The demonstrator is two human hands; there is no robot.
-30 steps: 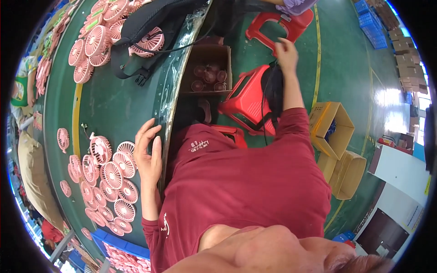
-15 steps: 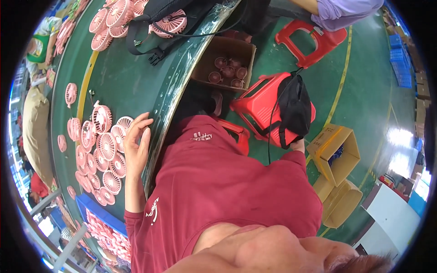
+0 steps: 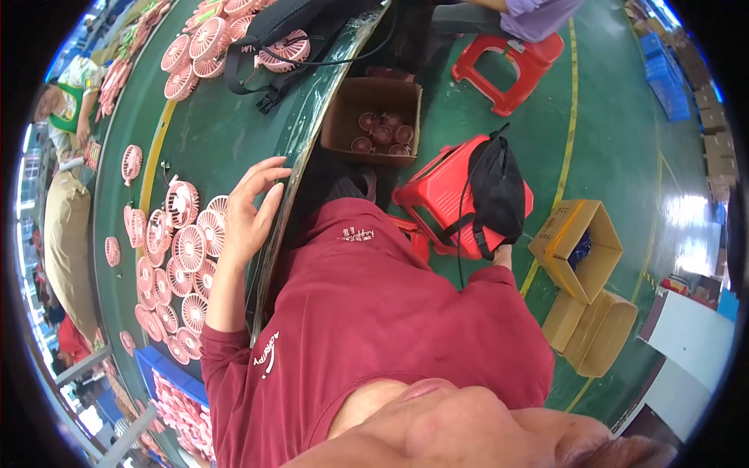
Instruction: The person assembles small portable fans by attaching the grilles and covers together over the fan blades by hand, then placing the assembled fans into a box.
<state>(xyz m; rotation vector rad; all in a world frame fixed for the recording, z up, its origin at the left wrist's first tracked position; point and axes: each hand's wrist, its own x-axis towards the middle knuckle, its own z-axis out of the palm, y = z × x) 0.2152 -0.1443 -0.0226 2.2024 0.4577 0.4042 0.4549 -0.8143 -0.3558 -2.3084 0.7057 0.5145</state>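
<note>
My left hand hovers at the edge of the green bench, fingers stretched apart with nothing in them. Beside it lies a group of round pink fan parts with slatted grilles, some overlapping. At my right side, my right hand reaches to the lower end of a black bag. That bag lies on a red plastic stool, its strap and a dark cable trailing down. The fingers of my right hand are mostly hidden behind the bag, so their grip does not show.
Under the bench edge stands a cardboard box holding round pink parts. Another red stool is near a person in a lilac sleeve. Open cartons stand at right. On the bench are a black strapped bag and a blue bin.
My left hand has moved slightly to the right and up, toward the bench edge. My right hand stays at the black bag. The whole view has shifted a little.
</note>
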